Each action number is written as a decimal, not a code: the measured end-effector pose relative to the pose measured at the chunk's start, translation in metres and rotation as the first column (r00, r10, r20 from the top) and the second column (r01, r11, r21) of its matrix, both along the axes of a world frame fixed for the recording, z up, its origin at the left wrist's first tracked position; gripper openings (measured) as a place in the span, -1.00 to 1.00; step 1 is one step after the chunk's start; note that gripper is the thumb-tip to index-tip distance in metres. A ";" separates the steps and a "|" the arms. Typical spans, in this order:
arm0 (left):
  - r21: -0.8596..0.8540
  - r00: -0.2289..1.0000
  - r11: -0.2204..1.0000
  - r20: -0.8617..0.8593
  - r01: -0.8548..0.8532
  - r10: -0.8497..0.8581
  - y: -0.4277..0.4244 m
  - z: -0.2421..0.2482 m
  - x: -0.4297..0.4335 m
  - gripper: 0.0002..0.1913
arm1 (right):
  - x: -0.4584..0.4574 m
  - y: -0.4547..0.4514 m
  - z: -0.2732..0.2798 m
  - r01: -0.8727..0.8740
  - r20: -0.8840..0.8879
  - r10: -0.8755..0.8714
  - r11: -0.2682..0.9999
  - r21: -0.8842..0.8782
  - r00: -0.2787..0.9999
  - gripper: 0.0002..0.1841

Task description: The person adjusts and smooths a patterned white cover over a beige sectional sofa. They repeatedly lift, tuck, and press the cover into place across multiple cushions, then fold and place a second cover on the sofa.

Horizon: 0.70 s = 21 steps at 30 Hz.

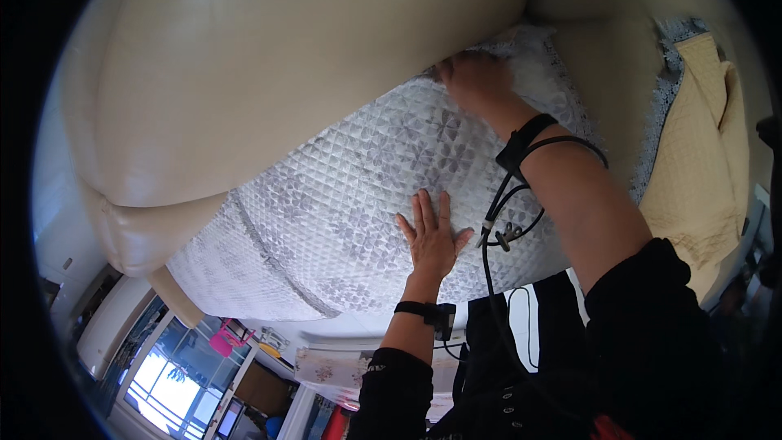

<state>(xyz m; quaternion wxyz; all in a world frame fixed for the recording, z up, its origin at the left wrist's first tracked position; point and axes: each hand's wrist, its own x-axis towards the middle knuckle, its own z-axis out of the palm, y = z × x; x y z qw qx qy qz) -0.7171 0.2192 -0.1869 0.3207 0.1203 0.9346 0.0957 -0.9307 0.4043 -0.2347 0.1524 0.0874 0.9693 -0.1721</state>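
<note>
A quilted sofa cover (pixel 366 195), white with grey flowers, lies over the seat of a beige leather sofa (pixel 244 61). My left hand (pixel 432 247) rests flat on the cover, palm down, its fingers spread. Further up, my right hand (pixel 479 80) is at the cover's edge, against the bottom of the sofa's backrest. It is blurred and its fingertips are partly hidden, so whether they pinch the fabric is unclear. A lace trim (pixel 568 79) borders the cover to the right of this hand.
A beige quilted cloth (pixel 690 153) lies on the sofa's right part, over a grey lace-edged cover (pixel 650 140). Black cables (pixel 489 263) hang from my wrist straps. A pink chair (pixel 226 341) stands beyond the seat at lower left, near a glass door (pixel 177 379).
</note>
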 end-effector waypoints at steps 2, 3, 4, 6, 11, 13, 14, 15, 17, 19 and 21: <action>0.009 1.000 1.000 0.022 0.007 -0.007 -0.006 -0.009 0.007 -0.10 | -0.005 0.002 -0.006 -0.050 -0.004 0.050 0.997 0.054 0.999 -0.60; 0.013 0.999 1.000 0.035 0.009 -0.009 -0.009 -0.013 0.010 -0.09 | -0.009 0.005 -0.010 -0.075 0.013 0.074 0.995 0.067 0.997 -0.59; 0.004 0.998 1.000 0.061 0.015 -0.016 -0.011 -0.017 0.011 -0.07 | -0.013 0.009 -0.016 -0.134 -0.039 0.137 0.988 0.071 0.990 -0.59; 0.016 0.993 1.000 0.118 0.024 -0.025 -0.016 -0.025 0.013 -0.04 | -0.025 0.018 -0.029 -0.259 -0.065 0.262 0.964 0.050 0.963 -0.60; 0.042 0.993 0.999 0.116 0.002 -0.007 -0.020 -0.034 0.017 0.01 | -0.034 0.027 -0.043 -0.191 -0.238 0.181 0.981 -0.020 0.954 -0.61; 0.072 0.995 0.997 0.104 -0.003 -0.004 -0.019 -0.033 0.017 0.00 | -0.029 0.030 -0.033 -0.116 -0.238 0.095 0.990 -0.077 0.967 -0.61; 0.085 0.993 0.996 0.116 -0.021 0.011 -0.019 -0.032 0.017 -0.01 | -0.028 0.031 -0.026 -0.163 -0.241 0.144 0.985 -0.061 0.960 -0.61; 0.103 0.997 0.994 0.079 -0.033 0.025 -0.018 -0.031 0.016 -0.01 | -0.029 0.033 -0.018 -0.198 -0.222 0.190 0.980 -0.014 0.956 -0.60; 0.070 0.996 0.997 0.093 -0.008 0.001 -0.017 -0.028 0.015 0.00 | -0.020 0.036 -0.006 -0.093 -0.077 0.086 0.992 -0.090 0.993 -0.60; 0.053 0.994 0.999 0.108 0.000 -0.006 -0.017 -0.028 0.013 0.01 | -0.005 0.040 -0.001 -0.021 -0.080 0.015 0.996 -0.086 0.997 -0.59; 0.067 0.993 0.998 0.115 0.005 -0.013 -0.017 -0.028 0.012 0.02 | 0.010 0.043 -0.003 0.005 -0.194 -0.010 1.000 -0.027 0.981 -0.58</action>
